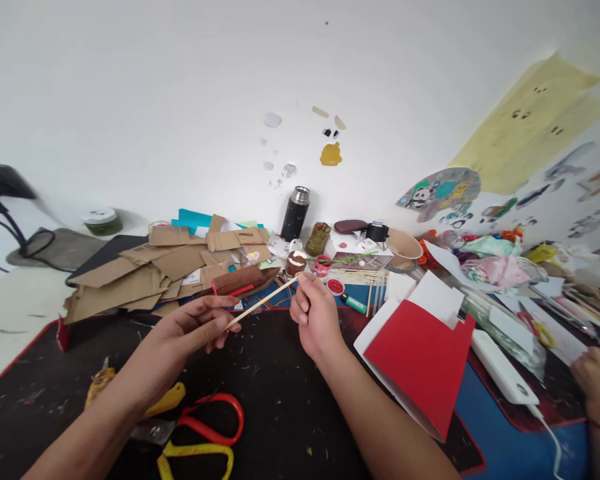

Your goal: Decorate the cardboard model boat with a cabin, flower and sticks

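Observation:
A thin pale wooden stick point(263, 302) slants up to the right between my two hands above the dark mat. My left hand point(195, 330) grips its lower end between thumb and fingers. At the upper end, my right hand point(316, 313) has its fingertips pinched round the tip. Scissors with red and yellow handles point(197, 453) lie below my left forearm, their blades partly hidden by it. Beside them is a yellow-handled tool point(100, 383), also partly covered. Behind the stick sits a brown boat-like piece point(239, 280).
Cut cardboard point(145, 267) is piled at the back left. A black flask point(295, 213) stands by the wall. Right of my arm are a red folded card point(420, 360) and a white power strip point(503, 367). Another person's hand point(597, 380) rests at the far right.

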Action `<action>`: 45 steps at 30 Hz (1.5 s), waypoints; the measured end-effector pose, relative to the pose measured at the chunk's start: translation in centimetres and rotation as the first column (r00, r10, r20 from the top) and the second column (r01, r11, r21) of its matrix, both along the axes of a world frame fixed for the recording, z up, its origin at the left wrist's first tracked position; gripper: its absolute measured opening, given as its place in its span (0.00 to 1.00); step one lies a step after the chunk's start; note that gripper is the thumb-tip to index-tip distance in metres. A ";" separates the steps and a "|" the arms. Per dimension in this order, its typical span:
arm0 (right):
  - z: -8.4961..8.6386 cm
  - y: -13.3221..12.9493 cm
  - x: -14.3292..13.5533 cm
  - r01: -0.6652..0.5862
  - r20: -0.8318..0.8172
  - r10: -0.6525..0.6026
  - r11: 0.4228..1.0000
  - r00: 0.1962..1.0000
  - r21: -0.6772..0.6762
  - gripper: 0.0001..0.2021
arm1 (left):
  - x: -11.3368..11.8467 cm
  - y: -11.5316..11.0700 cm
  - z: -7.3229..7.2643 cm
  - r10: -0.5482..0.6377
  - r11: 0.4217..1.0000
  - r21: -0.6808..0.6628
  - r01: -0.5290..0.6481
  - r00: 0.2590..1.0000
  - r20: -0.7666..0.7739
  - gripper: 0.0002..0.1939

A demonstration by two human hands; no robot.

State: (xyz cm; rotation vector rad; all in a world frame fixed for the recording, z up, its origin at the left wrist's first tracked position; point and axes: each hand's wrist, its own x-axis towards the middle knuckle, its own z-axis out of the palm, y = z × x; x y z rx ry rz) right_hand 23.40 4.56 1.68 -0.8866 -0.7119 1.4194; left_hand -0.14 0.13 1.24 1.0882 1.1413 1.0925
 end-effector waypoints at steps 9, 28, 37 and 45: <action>-2.7 0.1 1.8 0.039 0.024 -0.039 0.999 0.999 0.006 0.24 | 1.3 0.0 0.1 -0.181 0.983 -0.057 0.172 0.962 -0.204 0.30; -3.8 -0.3 1.4 -0.178 0.129 0.188 0.981 0.974 -0.082 0.28 | 1.0 0.0 0.8 0.312 0.945 -0.147 -0.292 0.940 0.135 0.29; -4.6 -1.2 0.7 -0.391 0.279 0.394 0.918 0.876 -0.068 0.29 | 1.0 0.0 0.7 0.341 0.938 0.050 -0.344 0.938 0.053 0.30; -4.8 -1.1 0.6 -0.425 0.321 0.414 0.904 0.852 -0.039 0.30 | 0.4 0.1 -0.6 0.360 0.928 0.101 -0.359 0.933 0.003 0.27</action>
